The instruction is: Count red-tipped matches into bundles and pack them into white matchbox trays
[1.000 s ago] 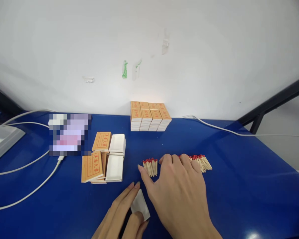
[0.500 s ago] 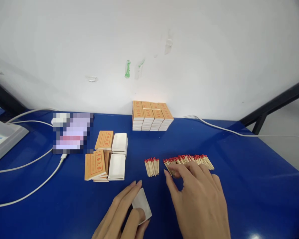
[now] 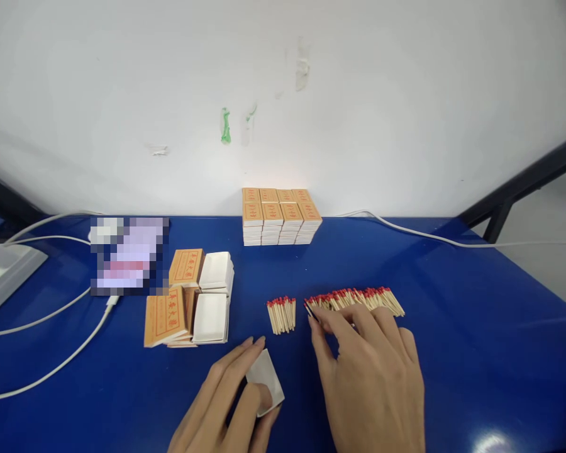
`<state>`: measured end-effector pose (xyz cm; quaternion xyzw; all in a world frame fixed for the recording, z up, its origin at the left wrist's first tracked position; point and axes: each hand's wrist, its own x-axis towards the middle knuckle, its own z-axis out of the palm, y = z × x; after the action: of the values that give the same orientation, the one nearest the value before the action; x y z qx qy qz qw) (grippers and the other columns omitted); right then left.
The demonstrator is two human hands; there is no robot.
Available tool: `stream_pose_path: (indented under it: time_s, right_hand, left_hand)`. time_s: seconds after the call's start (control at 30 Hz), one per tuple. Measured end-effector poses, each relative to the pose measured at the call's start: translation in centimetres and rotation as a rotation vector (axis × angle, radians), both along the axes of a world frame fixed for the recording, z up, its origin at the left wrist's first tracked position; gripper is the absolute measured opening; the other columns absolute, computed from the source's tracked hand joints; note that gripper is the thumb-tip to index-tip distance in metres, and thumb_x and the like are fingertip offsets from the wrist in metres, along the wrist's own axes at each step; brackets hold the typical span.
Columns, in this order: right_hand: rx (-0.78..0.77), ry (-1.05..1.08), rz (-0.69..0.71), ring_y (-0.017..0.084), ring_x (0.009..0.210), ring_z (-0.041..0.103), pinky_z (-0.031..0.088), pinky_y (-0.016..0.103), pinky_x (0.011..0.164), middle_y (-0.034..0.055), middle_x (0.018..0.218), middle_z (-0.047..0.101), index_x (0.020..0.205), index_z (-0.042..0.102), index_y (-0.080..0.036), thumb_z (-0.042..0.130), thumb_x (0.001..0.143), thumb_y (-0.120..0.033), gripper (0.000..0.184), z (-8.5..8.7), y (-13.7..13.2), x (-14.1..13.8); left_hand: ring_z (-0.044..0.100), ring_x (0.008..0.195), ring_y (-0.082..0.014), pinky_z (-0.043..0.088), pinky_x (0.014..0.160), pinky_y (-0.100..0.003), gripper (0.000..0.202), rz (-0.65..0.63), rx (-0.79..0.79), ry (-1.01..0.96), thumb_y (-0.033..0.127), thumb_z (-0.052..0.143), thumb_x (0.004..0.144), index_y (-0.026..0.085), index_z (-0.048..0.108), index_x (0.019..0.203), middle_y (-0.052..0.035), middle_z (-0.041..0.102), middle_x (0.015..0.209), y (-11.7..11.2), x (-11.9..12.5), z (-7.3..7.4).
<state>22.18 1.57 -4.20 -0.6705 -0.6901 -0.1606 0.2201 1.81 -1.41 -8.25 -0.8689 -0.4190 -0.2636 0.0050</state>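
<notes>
At the front of the blue table, my left hand [image 3: 231, 402] grips a white matchbox tray [image 3: 266, 377], one finger bent inside it. My right hand [image 3: 370, 377] is at the left end of a long row of red-tipped matches [image 3: 387, 302]. Its thumb and index finger pinch matches there; how many I cannot tell. Between the hands and a little farther back lies a smaller bunch of matches [image 3: 282, 314], heads pointing away. The hand covers the lower part of the long row.
Orange matchbox sleeves [image 3: 167, 314] and stacked white trays [image 3: 211, 318] stand on the left. A block of closed matchboxes [image 3: 282, 215] sits against the wall. A blurred phone [image 3: 134, 251] with a white cable [image 3: 104, 318] lies farther left; another cable [image 3: 415, 239] runs behind at right.
The view has shifted slightly. My right thumb and index finger have closed together on matches at the row's left end. My left hand keeps its grip on the tray.
</notes>
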Motion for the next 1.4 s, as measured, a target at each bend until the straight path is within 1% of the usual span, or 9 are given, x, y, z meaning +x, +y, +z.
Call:
stream_pose_path:
  time_s: [0.1, 0.2, 0.4, 0.63, 0.87, 1.13, 1.23, 1.33, 1.4]
  right_hand:
    - [-0.001, -0.007, -0.008, 0.029, 0.088, 0.057, 0.035, 0.042, 0.078, 0.0083, 0.092, 0.073, 0.101, 0.08, -0.022, 0.053, 0.107, -0.018, 0.027, -0.1, 0.1, 0.1]
    - [-0.018, -0.019, -0.028, 0.029, 0.088, 0.056, 0.035, 0.043, 0.079, 0.0093, 0.091, 0.072, 0.099, 0.08, -0.021, 0.052, 0.107, -0.016, 0.03, 0.0, 0.1, 0.0]
    - [-0.013, -0.014, -0.03, 0.03, 0.088, 0.056, 0.036, 0.043, 0.078, 0.0098, 0.091, 0.072, 0.101, 0.08, -0.02, 0.053, 0.106, -0.015, 0.028, 0.1, 0.2, -0.2]
    - [-0.015, -0.017, -0.029, 0.03, 0.089, 0.056, 0.037, 0.043, 0.079, 0.01, 0.093, 0.073, 0.099, 0.08, -0.021, 0.052, 0.107, -0.017, 0.029, -0.1, 0.3, -0.2]
    - [-0.035, -0.022, -0.043, 0.031, 0.088, 0.057, 0.037, 0.044, 0.08, 0.009, 0.086, 0.071, 0.086, 0.075, -0.023, 0.051, 0.106, -0.015, 0.033, 0.3, 0.3, -0.3]
    - [-0.054, -0.031, -0.04, 0.03, 0.084, 0.057, 0.036, 0.044, 0.078, 0.0084, 0.08, 0.069, 0.079, 0.07, -0.025, 0.049, 0.104, -0.016, 0.033, 0.4, 0.2, -0.5]
    - [-0.07, 0.043, -0.02, 0.03, 0.084, 0.058, 0.036, 0.044, 0.078, 0.0071, 0.08, 0.07, 0.08, 0.071, -0.025, 0.054, 0.102, -0.018, 0.029, 0.5, 0.2, -0.3]
    - [-0.084, 0.152, -0.015, 0.031, 0.088, 0.061, 0.04, 0.046, 0.081, 0.0052, 0.083, 0.073, 0.082, 0.074, -0.025, 0.067, 0.097, -0.022, 0.017, 0.8, 0.6, -0.3]
    - [-0.101, 0.213, -0.024, 0.031, 0.088, 0.062, 0.042, 0.047, 0.083, 0.0038, 0.082, 0.073, 0.08, 0.074, -0.026, 0.075, 0.094, -0.023, 0.014, 1.1, 1.0, -0.7]
  left_hand:
    - [0.064, 0.147, -0.0239, 0.065, 0.109, -0.033, 0.01, -0.042, 0.016, 0.055, 0.021, 0.07, 0.102, 0.025, 0.062, 0.105, -0.0156, 0.067, 0.148, 0.7, 0.1, 0.1]
    - [0.065, 0.145, -0.0238, 0.065, 0.109, -0.034, 0.008, -0.03, 0.005, 0.042, 0.023, 0.069, 0.103, 0.025, 0.062, 0.105, -0.0141, 0.068, 0.148, 1.0, 0.4, 0.1]
    - [0.063, 0.148, -0.0217, 0.061, 0.113, -0.031, 0.009, -0.036, -0.027, -0.033, 0.023, 0.069, 0.103, 0.025, 0.061, 0.104, -0.0141, 0.068, 0.145, 1.0, 0.7, 0.2]
    - [0.062, 0.148, -0.0212, 0.061, 0.113, -0.03, 0.01, -0.045, -0.019, -0.029, 0.024, 0.07, 0.103, 0.026, 0.061, 0.103, -0.0136, 0.068, 0.145, 1.1, 0.4, -0.1]
    - [0.062, 0.148, -0.0197, 0.06, 0.114, -0.029, 0.009, -0.04, -0.013, -0.048, 0.025, 0.069, 0.104, 0.027, 0.061, 0.102, -0.0123, 0.068, 0.146, 1.2, 0.4, -0.2]
    - [0.062, 0.148, -0.0201, 0.061, 0.113, -0.03, 0.009, -0.031, -0.033, -0.064, 0.025, 0.069, 0.104, 0.027, 0.061, 0.1, -0.011, 0.069, 0.147, 1.0, 0.4, -0.2]
    - [0.062, 0.148, -0.02, 0.062, 0.112, -0.03, 0.009, -0.039, -0.045, -0.067, 0.026, 0.07, 0.104, 0.027, 0.061, 0.1, -0.0099, 0.069, 0.148, 1.0, 0.3, -0.2]
    - [0.061, 0.149, -0.02, 0.061, 0.113, -0.03, 0.009, -0.039, -0.055, -0.074, 0.026, 0.07, 0.103, 0.027, 0.061, 0.101, -0.0099, 0.069, 0.147, 1.1, 0.3, -0.2]
    - [0.061, 0.149, -0.0194, 0.059, 0.115, -0.029, 0.009, -0.042, -0.051, -0.081, 0.026, 0.069, 0.104, 0.027, 0.061, 0.102, -0.0106, 0.07, 0.145, 1.2, 0.3, -0.2]
